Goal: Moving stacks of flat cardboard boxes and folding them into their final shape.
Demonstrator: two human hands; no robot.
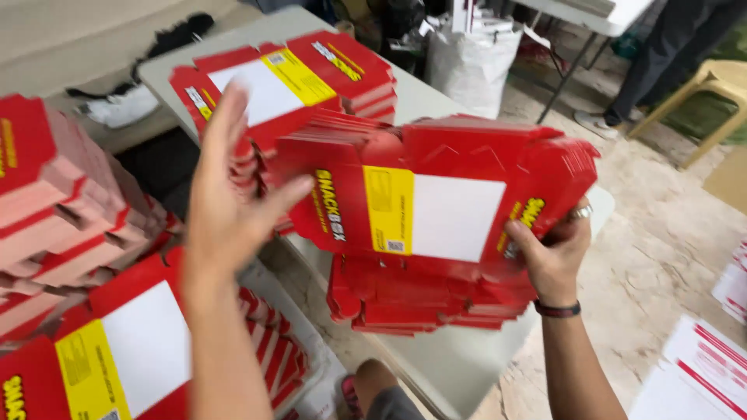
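My right hand (554, 253) grips the right end of a thick bundle of flattened red cartons (436, 190) with yellow and white panels, held tilted above the table. My left hand (226, 194) is open with fingers spread, its thumb touching the bundle's left edge. Below the bundle, another stack of red cartons (412, 299) lies on the grey table (459, 362). A further stack of red cartons (311, 74) sits at the table's far end.
More red carton stacks fill the left side (54, 202) and the lower left (117, 350). A white sack (471, 62) stands beyond the table. A tan plastic chair (712, 89) and another person's legs (669, 54) are at the upper right. White-and-red sheets (704, 369) lie on the floor.
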